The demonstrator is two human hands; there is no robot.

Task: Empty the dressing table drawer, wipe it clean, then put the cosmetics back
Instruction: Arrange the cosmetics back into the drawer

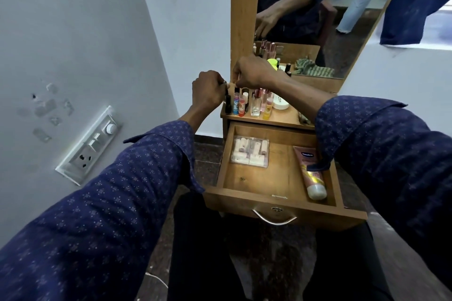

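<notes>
Left hand (pixel 208 90) grips a small bottle (pixel 228 102) on the worktop (pixel 281 117); right hand (pixel 252 72) pinches something tiny — glass, light, slippery — hold its body.

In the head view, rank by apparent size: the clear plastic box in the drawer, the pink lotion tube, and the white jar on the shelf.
1. Pink lotion tube and clear plastic box: look alike, unranked.
2. White jar, smallest, though farther from the camera and partly hidden.

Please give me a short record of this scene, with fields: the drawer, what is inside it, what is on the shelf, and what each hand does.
drawer: open
inside: clear box, pink tube
shelf: small bottles, white jar
left hand: holds a small dark item
right hand: fingers curled above the bottles; grip unclear
</notes>
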